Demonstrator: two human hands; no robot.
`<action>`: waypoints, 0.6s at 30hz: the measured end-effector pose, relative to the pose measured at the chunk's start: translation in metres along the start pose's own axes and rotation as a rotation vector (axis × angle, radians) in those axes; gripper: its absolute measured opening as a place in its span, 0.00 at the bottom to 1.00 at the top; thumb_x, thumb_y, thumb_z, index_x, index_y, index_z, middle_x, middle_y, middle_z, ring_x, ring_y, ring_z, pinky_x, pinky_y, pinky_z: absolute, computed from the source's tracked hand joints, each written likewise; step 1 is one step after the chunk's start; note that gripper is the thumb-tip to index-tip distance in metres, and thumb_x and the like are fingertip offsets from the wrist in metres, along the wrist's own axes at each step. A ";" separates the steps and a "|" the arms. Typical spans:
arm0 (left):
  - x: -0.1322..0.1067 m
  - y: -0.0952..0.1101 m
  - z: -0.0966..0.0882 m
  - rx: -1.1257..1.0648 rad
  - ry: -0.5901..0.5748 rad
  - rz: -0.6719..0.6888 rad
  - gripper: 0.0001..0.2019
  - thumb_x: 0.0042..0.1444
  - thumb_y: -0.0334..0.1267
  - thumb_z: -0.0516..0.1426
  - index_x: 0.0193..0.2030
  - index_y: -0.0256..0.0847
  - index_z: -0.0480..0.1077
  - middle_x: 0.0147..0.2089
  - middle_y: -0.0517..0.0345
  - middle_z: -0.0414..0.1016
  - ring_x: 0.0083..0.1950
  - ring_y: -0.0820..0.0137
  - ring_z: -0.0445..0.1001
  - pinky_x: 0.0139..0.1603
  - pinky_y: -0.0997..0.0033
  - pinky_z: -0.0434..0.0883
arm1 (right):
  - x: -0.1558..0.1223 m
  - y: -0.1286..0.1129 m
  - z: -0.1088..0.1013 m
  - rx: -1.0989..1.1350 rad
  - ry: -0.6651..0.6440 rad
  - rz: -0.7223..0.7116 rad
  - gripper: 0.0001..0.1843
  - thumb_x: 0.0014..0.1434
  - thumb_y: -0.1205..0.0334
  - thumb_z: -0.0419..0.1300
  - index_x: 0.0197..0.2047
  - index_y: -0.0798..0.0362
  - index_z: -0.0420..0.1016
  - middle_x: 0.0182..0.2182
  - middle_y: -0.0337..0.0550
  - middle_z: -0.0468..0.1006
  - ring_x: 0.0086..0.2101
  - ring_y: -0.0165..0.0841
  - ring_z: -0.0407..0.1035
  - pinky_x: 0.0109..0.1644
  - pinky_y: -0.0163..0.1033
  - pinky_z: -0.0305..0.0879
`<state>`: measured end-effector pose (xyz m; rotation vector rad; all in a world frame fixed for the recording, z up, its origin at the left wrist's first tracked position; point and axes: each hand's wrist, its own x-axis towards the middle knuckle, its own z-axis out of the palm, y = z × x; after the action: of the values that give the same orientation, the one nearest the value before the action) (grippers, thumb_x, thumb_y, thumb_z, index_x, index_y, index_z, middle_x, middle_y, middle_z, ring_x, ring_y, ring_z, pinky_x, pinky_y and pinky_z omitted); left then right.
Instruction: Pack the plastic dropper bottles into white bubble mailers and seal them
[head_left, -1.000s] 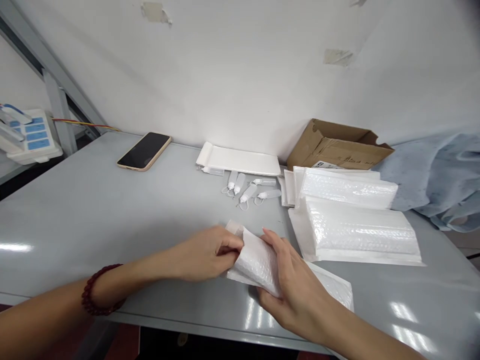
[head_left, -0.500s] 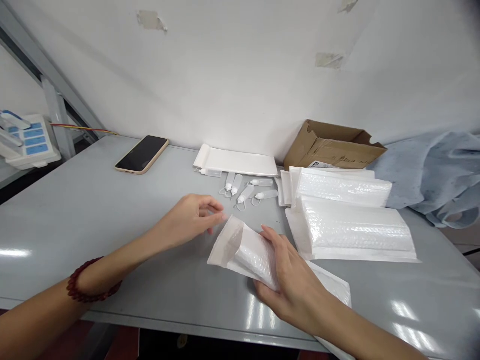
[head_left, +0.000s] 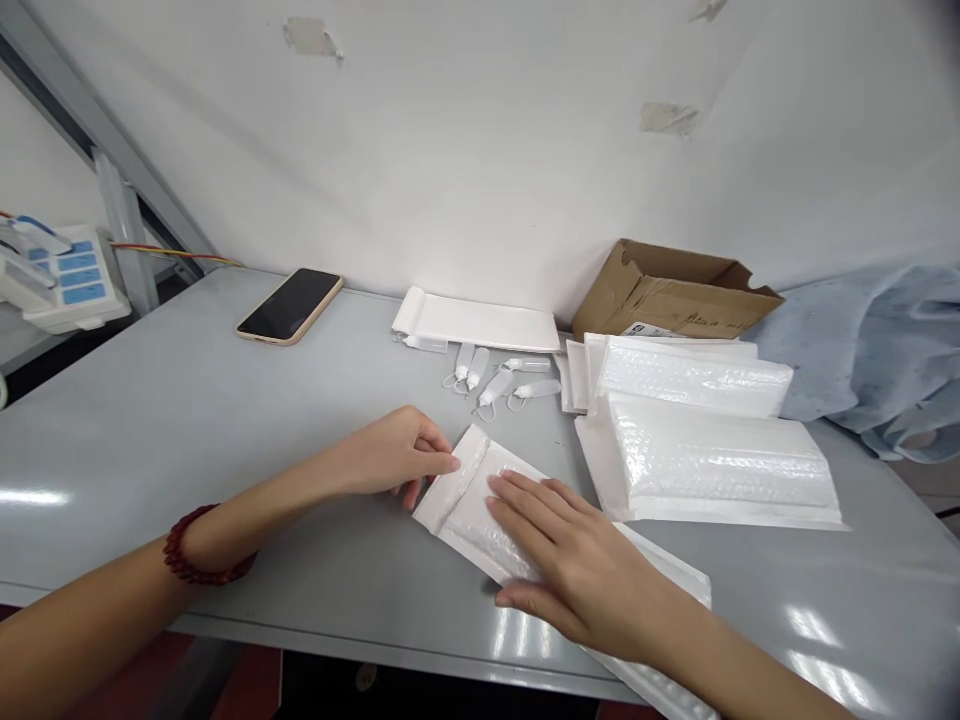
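Observation:
A white bubble mailer (head_left: 466, 500) lies flat on the grey table (head_left: 187, 420) near the front edge. My right hand (head_left: 570, 555) rests on top of it with fingers stretched out flat. My left hand (head_left: 394, 455) pinches the mailer's flap end at its left edge. A dark red bead bracelet (head_left: 196, 548) circles my left wrist. Another mailer (head_left: 664, 585) lies partly under my right forearm.
Two stacks of white bubble mailers (head_left: 712, 440) sit to the right. Several small white bottles (head_left: 499, 380) lie behind a flat mailer (head_left: 480, 322). A phone (head_left: 290, 304), a cardboard box (head_left: 671, 292), blue cloth (head_left: 877, 350) and a white and blue device (head_left: 64, 275) ring the table.
The mailer went from held up and bent to lying flat on the table. My right hand opened and pressed down on it; my left hand returned to its flap end.

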<state>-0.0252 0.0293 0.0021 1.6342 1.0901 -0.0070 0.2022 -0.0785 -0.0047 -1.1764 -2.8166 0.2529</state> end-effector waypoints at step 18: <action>-0.005 -0.009 0.030 0.650 0.176 0.803 0.09 0.62 0.29 0.51 0.40 0.35 0.73 0.53 0.46 0.70 0.54 0.63 0.69 0.54 0.66 0.68 | 0.001 0.003 0.001 0.054 0.059 0.021 0.28 0.65 0.52 0.52 0.59 0.66 0.63 0.59 0.66 0.64 0.60 0.49 0.58 0.59 0.54 0.63</action>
<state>-0.0184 0.0025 -0.0136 2.6116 0.4960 0.3455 0.2035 -0.0755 -0.0064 -1.1830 -2.7302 0.2886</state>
